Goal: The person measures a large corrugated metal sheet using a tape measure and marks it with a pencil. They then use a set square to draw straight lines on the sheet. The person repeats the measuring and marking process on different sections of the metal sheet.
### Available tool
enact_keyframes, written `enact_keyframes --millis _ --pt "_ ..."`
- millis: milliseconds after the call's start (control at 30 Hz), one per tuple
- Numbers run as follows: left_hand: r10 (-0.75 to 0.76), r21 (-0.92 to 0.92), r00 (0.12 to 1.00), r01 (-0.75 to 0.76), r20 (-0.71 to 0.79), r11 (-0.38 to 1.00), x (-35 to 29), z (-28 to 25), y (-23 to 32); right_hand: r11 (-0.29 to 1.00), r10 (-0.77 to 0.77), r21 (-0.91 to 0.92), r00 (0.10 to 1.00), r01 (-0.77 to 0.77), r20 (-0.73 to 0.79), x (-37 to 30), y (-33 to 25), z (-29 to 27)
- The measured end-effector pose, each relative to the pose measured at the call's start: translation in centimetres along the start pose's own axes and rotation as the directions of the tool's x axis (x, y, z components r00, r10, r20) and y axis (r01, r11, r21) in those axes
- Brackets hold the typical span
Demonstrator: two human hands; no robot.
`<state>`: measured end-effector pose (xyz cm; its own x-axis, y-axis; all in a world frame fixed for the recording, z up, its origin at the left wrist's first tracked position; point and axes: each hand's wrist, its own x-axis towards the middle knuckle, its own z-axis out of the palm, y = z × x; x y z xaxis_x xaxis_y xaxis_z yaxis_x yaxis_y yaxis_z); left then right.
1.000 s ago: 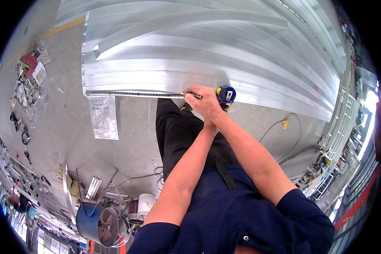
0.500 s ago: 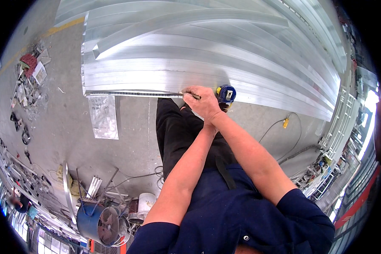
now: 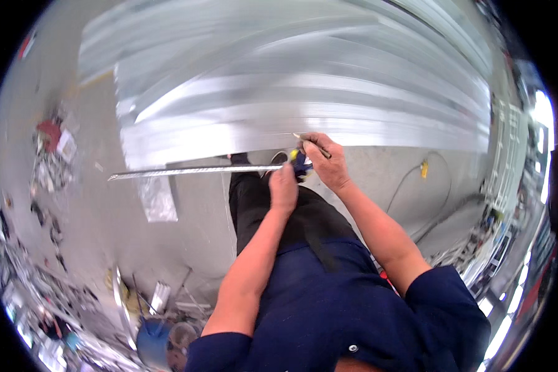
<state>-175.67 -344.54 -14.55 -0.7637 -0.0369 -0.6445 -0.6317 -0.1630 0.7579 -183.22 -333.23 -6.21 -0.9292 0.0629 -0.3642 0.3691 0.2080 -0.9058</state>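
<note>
My left hand (image 3: 283, 190) is closed round the near side of a blue and yellow tape measure (image 3: 301, 163), partly hidden by my fingers. Its extended blade (image 3: 192, 172) juts far out to the left, in the air off the front edge of the metal stack. A slim, pencil-like marker (image 3: 319, 149) is gripped in my right hand (image 3: 330, 166), its pale tip over the front of the silvery metal profiles (image 3: 254, 133). Both hands are close together, with the tape measure between them. Motion smears the picture somewhat.
A plastic-wrapped sheet (image 3: 158, 198) hangs below the stack's left front edge. Scrap (image 3: 53, 164) litters the floor at left, and a blue drum fan (image 3: 155, 341) stands at lower left. A cable with a yellow connector (image 3: 424, 169) lies at right beside white racking (image 3: 505, 155).
The tape blade has come off the stack's front edge toward me. My hands, overlapping before, are now apart: the left on the tape measure, the right farther right with the marker.
</note>
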Motion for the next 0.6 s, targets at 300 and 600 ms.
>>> enact_keyframes --millis 300,600 --pt "0.180 0.068 0.974 -0.191 0.140 0.979 -3.0 -2.4 4.3 0.644 -0.304 -0.734 0.952 0.218 0.015 -5.5 9.0 -13.1" --pt "0.032 -0.021 0.969 -0.038 -0.244 0.999 -8.4 -10.4 4.9 0.571 -0.345 -0.722 0.912 0.391 0.220 -3.0 9.2 -6.4"
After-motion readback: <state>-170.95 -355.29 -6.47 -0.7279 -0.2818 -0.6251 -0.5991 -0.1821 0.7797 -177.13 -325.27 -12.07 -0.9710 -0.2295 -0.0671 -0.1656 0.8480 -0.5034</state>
